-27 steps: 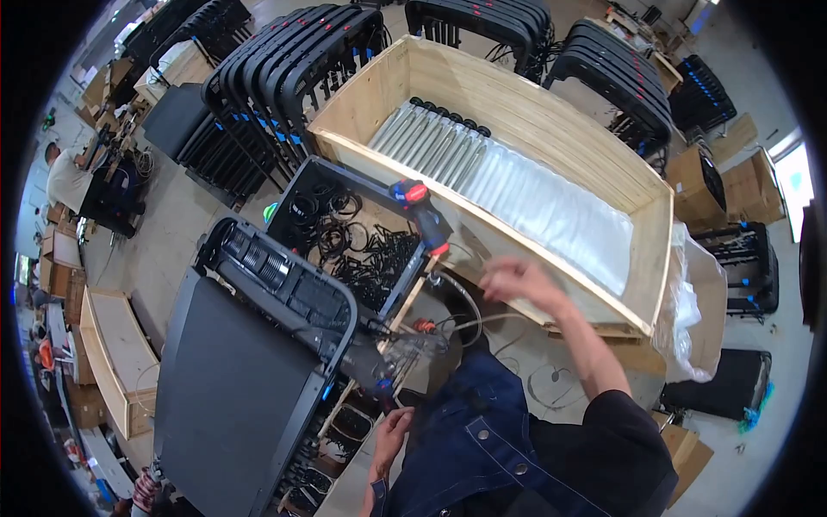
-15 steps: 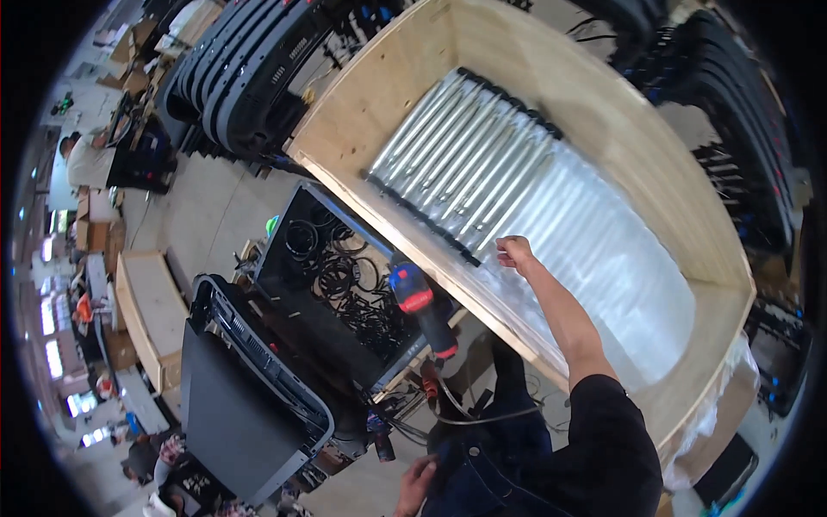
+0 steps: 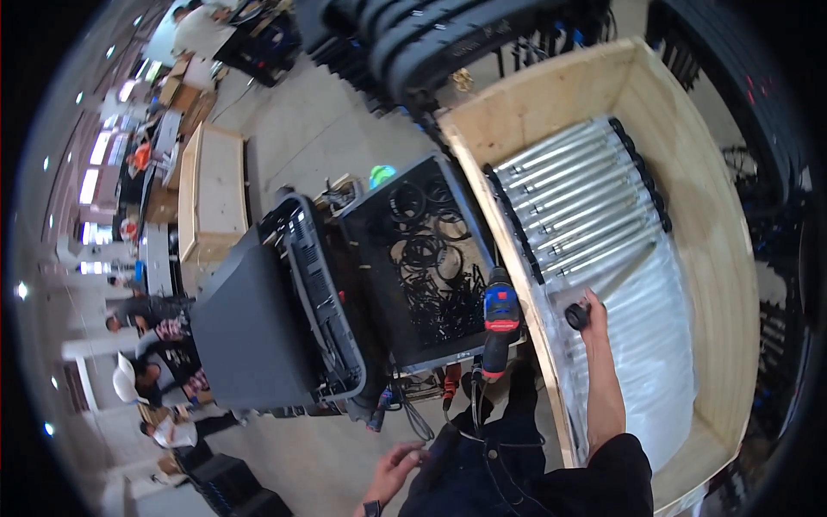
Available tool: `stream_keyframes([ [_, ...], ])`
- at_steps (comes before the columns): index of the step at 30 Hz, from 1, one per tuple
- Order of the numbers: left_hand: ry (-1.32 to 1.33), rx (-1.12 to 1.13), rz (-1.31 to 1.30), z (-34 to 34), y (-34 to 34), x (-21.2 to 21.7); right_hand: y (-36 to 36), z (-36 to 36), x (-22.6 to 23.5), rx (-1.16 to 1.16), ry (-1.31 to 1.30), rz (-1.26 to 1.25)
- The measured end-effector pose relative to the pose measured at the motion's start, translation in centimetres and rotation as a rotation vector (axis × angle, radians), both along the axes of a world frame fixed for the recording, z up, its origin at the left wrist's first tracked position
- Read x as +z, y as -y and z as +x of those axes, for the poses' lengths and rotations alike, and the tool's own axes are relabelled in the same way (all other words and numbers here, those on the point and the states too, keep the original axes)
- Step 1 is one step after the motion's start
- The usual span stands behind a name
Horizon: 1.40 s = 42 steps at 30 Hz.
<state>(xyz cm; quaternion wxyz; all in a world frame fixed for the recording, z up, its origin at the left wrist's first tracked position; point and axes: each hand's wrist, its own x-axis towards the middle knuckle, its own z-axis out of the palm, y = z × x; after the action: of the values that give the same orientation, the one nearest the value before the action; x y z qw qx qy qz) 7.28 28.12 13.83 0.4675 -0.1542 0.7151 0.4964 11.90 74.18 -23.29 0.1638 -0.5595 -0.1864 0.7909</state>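
The person's right hand (image 3: pixel 596 319) is pinching a metal rod (image 3: pixel 629 272) just behind its black end cap (image 3: pixel 575 316), inside the wooden crate (image 3: pixel 551 102), nearer its left edge. The rod is slanting over plastic sheeting (image 3: pixel 646 362), beside the rod row (image 3: pixel 577 194) filling the crate's far end. The left hand (image 3: pixel 396 468) is hanging near the thigh, fingers loosely parted. A power drill (image 3: pixel 500 320) is resting at the black tray's (image 3: pixel 444 354) right edge.

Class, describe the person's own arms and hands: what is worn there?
The left hand and right hand are ungloved. The right forearm is bare below a short black sleeve. A dark band, perhaps a watch, circles the left wrist.
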Motion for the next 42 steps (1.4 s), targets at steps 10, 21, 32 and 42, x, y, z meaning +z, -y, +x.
stream_keyframes([
  [10, -0.922, -0.684, 0.301, -8.6, -6.1, 5.4, 14.0, 3.8, 35.5, 0.565, -0.121, 0.313],
  [21, -1.22, -1.418, 0.431, -11.4, 2.1, 13.4, 24.8, -2.4, 48.8, 1.717, -0.523, 0.115],
  [32, 0.09, -0.015, 0.921, -13.9, 10.4, 12.2, 27.8, -31.5, 14.0, 0.956, 0.052, 0.329],
  [42, 0.062, 0.516, 0.898, -13.8, 8.2, 5.8, 27.5, -36.4, 9.5, 1.267, 0.45, 1.162],
])
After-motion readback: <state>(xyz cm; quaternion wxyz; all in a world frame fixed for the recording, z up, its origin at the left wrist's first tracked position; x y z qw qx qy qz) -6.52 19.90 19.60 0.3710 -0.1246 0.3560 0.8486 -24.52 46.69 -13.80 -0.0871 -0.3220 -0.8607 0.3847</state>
